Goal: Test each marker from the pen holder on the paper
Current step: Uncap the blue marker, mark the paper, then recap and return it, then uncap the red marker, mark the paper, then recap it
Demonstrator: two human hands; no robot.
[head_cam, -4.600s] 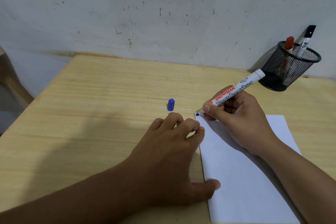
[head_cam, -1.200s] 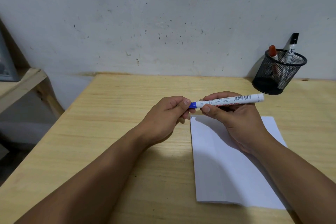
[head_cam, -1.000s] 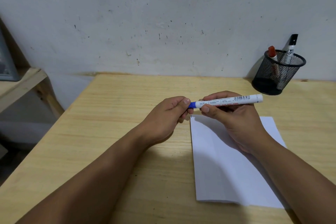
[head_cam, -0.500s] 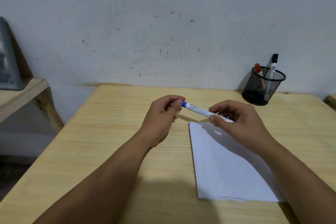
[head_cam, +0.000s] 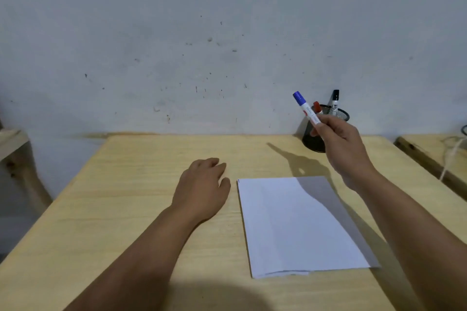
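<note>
blue-capped marker (head_cam: 306, 111) now lifted off the paper (head_cam: 298, 225), raised in front of the black mesh pen holder (head_cam: 342, 115), cap end up and tilted left. right hand (head_cam: 340, 144) pinched on its barrel. left hand (head_cam: 202, 187) let go since half a second ago, resting loosely curled on the wooden table (head_cam: 131, 184) just left of the sheet. red marker (head_cam: 317, 107) and black marker (head_cam: 335, 100) standing in the holder.
</note>
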